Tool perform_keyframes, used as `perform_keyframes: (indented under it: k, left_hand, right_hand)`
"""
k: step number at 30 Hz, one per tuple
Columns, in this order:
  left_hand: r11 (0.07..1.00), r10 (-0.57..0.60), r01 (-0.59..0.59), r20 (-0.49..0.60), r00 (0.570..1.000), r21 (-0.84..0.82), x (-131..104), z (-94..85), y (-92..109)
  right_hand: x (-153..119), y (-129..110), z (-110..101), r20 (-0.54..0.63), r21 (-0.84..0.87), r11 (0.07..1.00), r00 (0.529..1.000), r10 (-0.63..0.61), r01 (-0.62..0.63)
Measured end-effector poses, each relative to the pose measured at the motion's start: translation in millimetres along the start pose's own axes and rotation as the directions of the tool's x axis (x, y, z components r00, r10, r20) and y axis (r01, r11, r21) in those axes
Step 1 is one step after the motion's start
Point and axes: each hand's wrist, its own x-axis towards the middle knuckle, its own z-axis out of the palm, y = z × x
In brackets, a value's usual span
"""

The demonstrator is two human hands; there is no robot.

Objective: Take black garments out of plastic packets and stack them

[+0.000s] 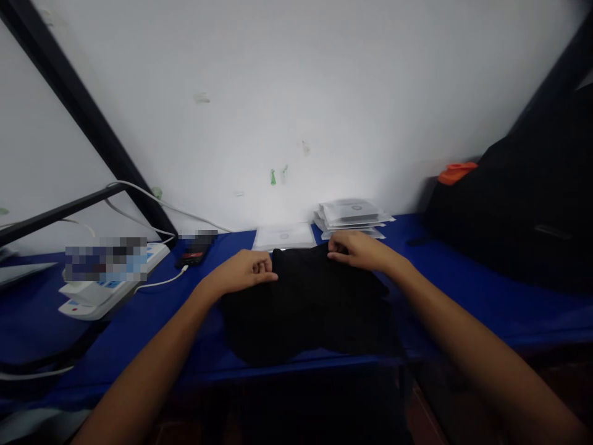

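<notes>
A piece of black cloth (306, 309), perhaps a garment, lies spread over the front part of the blue table (152, 334). My left hand (245, 271) pinches its far left corner, thumb stretched along the fabric and the other fingers curled. At the far right edge, my right hand (354, 248) has its fingers closed on the same cloth. Just beyond the cloth lies a flat white packet (285, 235). Behind my right hand is a stack of clear-and-white packets (352, 213). The cloth's exact kind cannot be made out.
To the left stand a white power strip (104, 290) and a black phone-like device (197, 247) with a white cable (162, 283) plugged in. A large black bag (523, 204) fills the right side, with an orange item (456, 173) beside it. A white wall (296, 105) rises behind.
</notes>
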Motion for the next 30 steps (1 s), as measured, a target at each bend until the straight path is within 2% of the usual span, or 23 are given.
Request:
perform_keyframes:
  k: [2, 4, 6, 10, 13, 18, 21, 23, 25, 27, 29, 30]
  left_hand:
    - [0.999, -0.035, 0.033, 0.097, 0.995, 0.022, -0.7, 2.7, 1.0]
    - [0.994, -0.058, 0.050, 0.077, 0.995, 0.102, -0.6, 5.1, -0.7]
    - [0.983, -0.079, 0.074, 0.027, 0.996, 0.171, -0.7, 5.9, -3.4]
    - [0.958, -0.148, 0.135, 0.032, 0.988, 0.252, -2.8, 2.7, -8.0]
    - [0.947, -0.129, 0.131, -0.025, 0.991, 0.292, -4.8, 0.3, -11.3]
    - [0.980, -0.058, 0.044, 0.071, 0.996, 0.195, -3.9, -0.5, -12.7]
    - [0.987, -0.035, 0.025, 0.063, 0.997, 0.157, -4.3, -4.7, -5.8]
    - [0.998, -0.001, -0.002, 0.045, 0.999, 0.065, -7.4, -11.0, 0.1]
    - [0.990, 0.060, -0.049, 0.084, 0.995, -0.131, -12.9, -19.2, 4.9]
    - [0.922, 0.146, -0.056, 0.210, 0.967, -0.384, -19.0, -26.7, 7.9]
    - [0.818, 0.223, 0.026, 0.358, 0.906, -0.575, -23.0, -31.0, 9.4]
    - [0.783, 0.234, 0.078, 0.408, 0.882, -0.617, -23.6, -31.4, 9.8]
  right_hand:
    - [-0.1, 2.3, 3.5, 0.173, 0.055, 0.998, 0.985, 0.019, -0.029]
    - [-0.2, 5.1, 7.0, 0.292, 0.069, 0.994, 0.954, 0.059, -0.082]
    - [-0.1, 7.5, 9.3, 0.349, 0.058, 0.993, 0.934, 0.080, -0.106]
    - [-0.5, 10.3, 9.0, 0.373, 0.079, 0.993, 0.926, 0.053, -0.089]
    - [-2.0, 11.8, 7.1, 0.360, 0.118, 0.989, 0.932, 0.037, -0.085]
    - [-3.5, 11.8, 3.5, 0.349, 0.121, 0.985, 0.934, 0.073, -0.123]
    - [-4.8, 9.9, -3.9, 0.321, 0.132, 0.983, 0.944, 0.079, -0.127]
    - [-7.7, 8.1, -13.0, 0.307, 0.220, 0.968, 0.950, 0.050, -0.122]
    - [-12.6, 5.8, -24.1, 0.330, 0.393, 0.912, 0.944, -0.025, -0.114]
    - [-18.0, 2.8, -33.7, 0.402, 0.585, 0.797, 0.907, -0.124, -0.150]
    - [-21.6, -0.2, -38.2, 0.474, 0.698, 0.683, 0.854, -0.213, -0.217]
    - [-22.0, -1.4, -37.9, 0.495, 0.720, 0.651, 0.836, -0.239, -0.240]
